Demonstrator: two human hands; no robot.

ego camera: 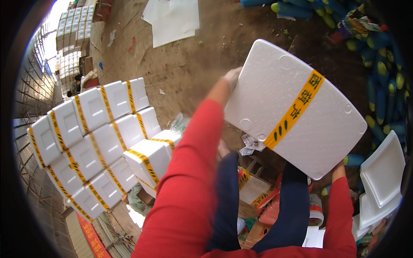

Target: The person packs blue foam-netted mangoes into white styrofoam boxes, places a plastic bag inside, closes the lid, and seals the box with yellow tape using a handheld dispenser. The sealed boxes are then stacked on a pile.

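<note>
A white foam box (pixel 267 93) is held tilted in front of me, its broad face with round moulded marks turned up. Yellow tape (pixel 295 108) bearing writing runs across that face. My left hand (pixel 233 78), which looks thinly gloved, grips the box's left side, its fingers partly hidden. At the near right corner, my right hand (pixel 338 170) has hold of the edge; most of its fingers are hidden under the box. Below the box are my legs in dark trousers, with another taped foam box (pixel 253 188) between them.
Taped foam boxes (pixel 93 145) are stacked in rows at left, with one box (pixel 150 159) nearer me. White foam lids (pixel 382 171) lean at right. Produce in blue netting (pixel 380 74) is heaped at the far right. White sheets (pixel 174 21) lie on the floor (pixel 180 74). A white bucket (pixel 316 209) is near my right leg.
</note>
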